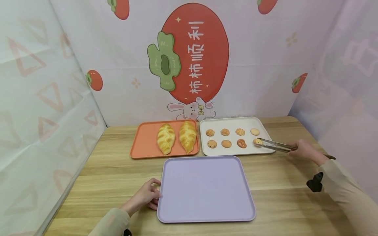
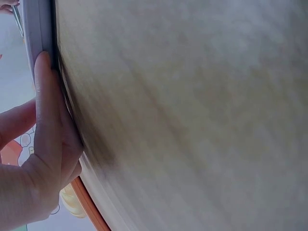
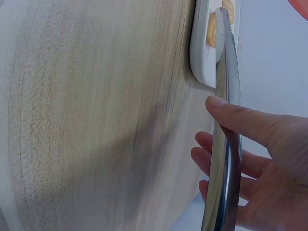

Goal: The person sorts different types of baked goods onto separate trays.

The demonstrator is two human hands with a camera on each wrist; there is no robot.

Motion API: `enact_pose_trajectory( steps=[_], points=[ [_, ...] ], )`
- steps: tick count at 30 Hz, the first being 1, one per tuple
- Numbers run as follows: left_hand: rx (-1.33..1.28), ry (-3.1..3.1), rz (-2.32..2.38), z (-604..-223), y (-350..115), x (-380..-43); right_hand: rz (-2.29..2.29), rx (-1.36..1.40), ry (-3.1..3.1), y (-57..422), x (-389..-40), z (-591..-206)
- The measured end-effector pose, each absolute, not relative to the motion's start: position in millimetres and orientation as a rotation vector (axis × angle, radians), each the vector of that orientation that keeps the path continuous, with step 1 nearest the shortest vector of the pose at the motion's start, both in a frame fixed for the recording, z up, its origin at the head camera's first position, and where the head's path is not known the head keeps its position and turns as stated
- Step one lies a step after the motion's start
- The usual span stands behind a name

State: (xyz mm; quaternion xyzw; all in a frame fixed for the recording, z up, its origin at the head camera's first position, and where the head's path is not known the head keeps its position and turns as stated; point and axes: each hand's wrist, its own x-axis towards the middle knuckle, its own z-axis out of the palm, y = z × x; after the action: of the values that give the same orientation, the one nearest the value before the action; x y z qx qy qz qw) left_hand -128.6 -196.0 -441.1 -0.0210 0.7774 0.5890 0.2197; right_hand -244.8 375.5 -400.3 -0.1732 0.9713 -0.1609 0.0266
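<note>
My right hand [image 1: 304, 151] holds metal tongs [image 1: 276, 146], thumb on one side and fingers on the other. Their serrated tips are at a small pale round cookie [image 1: 257, 141] at the front right of the white tray [image 1: 251, 151]; in the right wrist view the tongs [image 3: 226, 96] partly cover the cookies, so the grip on it is unclear. My left hand [image 1: 146, 194] rests at the left edge of a bare lilac tray [image 1: 206, 190]. In the left wrist view, a straight digit of that hand [image 2: 45, 130] touches the tray's outer wall.
Two rows of cookies, one a pretzel [image 1: 241, 143], lie on the white tray. Beside it at the back left is an orange tray [image 1: 144, 141] with two golden bread loaves [image 1: 166, 139]. Wooden tabletop [image 1: 106, 177] surrounds the trays; printed cloth walls enclose the back and sides.
</note>
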Motion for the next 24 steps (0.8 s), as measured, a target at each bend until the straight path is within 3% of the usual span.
enact_pose_trajectory(
  steps=[24],
  points=[
    [-0.056, 2.143, 1.639, -442.4, -196.4, -129.6, -0.607, -0.492, 2.970, 371.6, -243.0, -403.8]
  ],
)
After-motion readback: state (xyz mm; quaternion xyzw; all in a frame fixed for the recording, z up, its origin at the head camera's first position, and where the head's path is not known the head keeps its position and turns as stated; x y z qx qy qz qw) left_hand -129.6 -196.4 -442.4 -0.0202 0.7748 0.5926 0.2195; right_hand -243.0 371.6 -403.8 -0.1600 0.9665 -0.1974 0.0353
